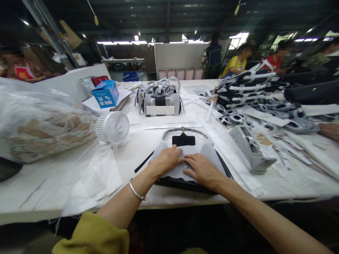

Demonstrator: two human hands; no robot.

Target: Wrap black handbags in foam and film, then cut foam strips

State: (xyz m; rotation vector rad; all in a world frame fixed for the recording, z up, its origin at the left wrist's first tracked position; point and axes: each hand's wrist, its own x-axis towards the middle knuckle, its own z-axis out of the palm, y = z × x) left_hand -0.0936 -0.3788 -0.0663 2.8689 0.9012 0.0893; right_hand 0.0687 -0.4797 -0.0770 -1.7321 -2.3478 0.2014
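Observation:
A black handbag (185, 184) lies flat near the front edge of the table, with a pale sheet of wrapping paper (161, 171) over its face. My left hand (169, 159) presses on the paper, fingers slightly bent and the thumb apart. Beside it my right hand (202, 170) lies spread on the same paper, and a small metal piece shows by its fingers. Beyond my hands is a black flap tab (183, 140) with a gold-coloured clasp (183, 130). A wrapped handle (169, 131) arches behind the tab.
A white fan (112, 127) stands left, near a plastic bag (45, 123) and a blue box (106, 94). Another wrapped bag (160, 102) sits farther back. Right are a tape dispenser (250, 150), wrapped handles (278, 109) and stacked black pieces (243, 88). Another person's hand (329, 130) shows far right.

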